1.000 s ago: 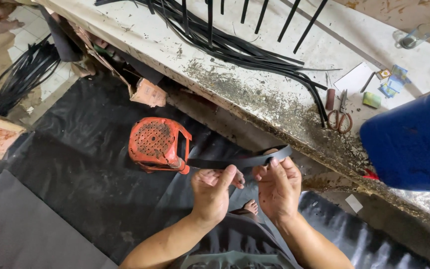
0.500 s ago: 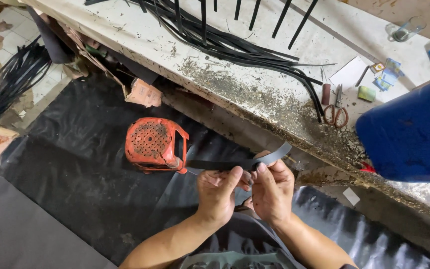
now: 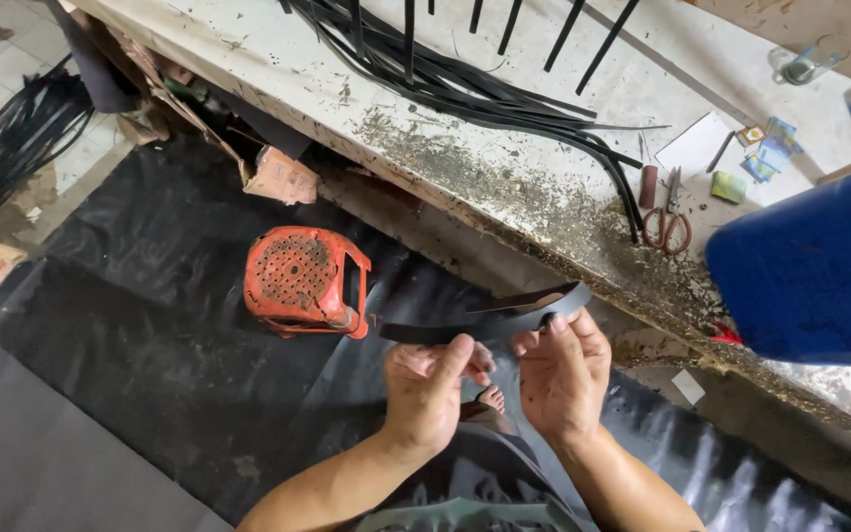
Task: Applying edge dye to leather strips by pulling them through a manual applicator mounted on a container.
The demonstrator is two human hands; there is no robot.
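Since the earlier frames, both hands have shifted slightly toward the right of the view, and the black strip (image 3: 490,317) is seen raised a little at its right end while its left end has stayed pointed at the orange stool (image 3: 302,281). The left hand (image 3: 432,386) is closed on the strip from below, thumb and fingers pinched together near the strip's middle. The right hand (image 3: 560,371) is likewise closed on it just beside the left, with the fingertips gathered under the strip where it doubles into a narrow loop. The strip is held in the air in front of the body, level with the lower edge of the surface (image 3: 278,74), and it touches neither the stool nor the floor. A bare foot (image 3: 488,402) is visible between the two wrists. Black sheeting (image 3: 150,315) is spread over the floor beneath the stool. On the dusty surface above, a bundle of similar black strips (image 3: 465,84) is laid out, and red-handled scissors (image 3: 668,222) lie near its drooping ends. A blue container (image 3: 810,271) stands at the right. Another bundle of black strips (image 3: 17,143) lies on the floor at far left.
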